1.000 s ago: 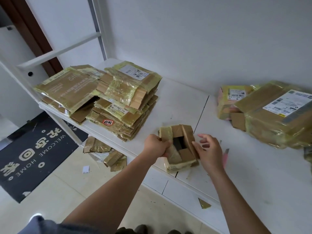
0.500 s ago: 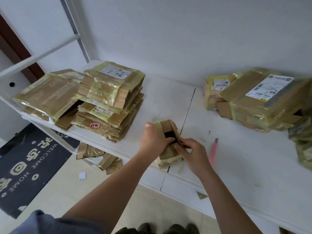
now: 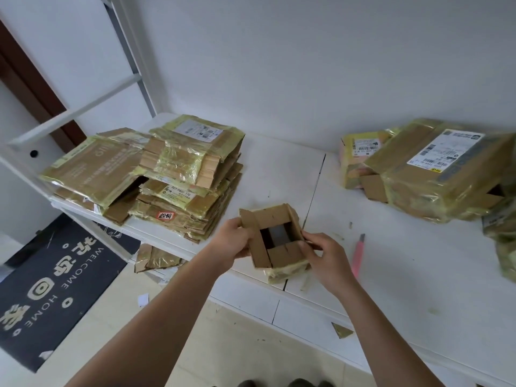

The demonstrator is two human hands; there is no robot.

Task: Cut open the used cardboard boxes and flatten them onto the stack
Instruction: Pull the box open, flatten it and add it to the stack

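Observation:
A small brown cardboard box (image 3: 275,238) with yellowish tape sits at the front edge of the white table (image 3: 405,275). Its top flaps are spread and the inside shows dark. My left hand (image 3: 230,241) grips its left flap and side. My right hand (image 3: 321,255) pinches the right flap at the near corner. The stack of flattened, taped boxes (image 3: 178,177) lies to the left on the table. A pink box cutter (image 3: 358,254) rests on the table just right of my right hand.
Unopened taped boxes (image 3: 435,171) are piled at the right back of the table. Cardboard scraps (image 3: 156,259) lie on the floor under the table edge, next to a dark doormat (image 3: 53,286). A white frame rail (image 3: 72,115) stands at the left.
The box was squeezed narrow between both hands half a second ago; now it is square again with its flaps spread open. The view has shifted slightly left and closer.

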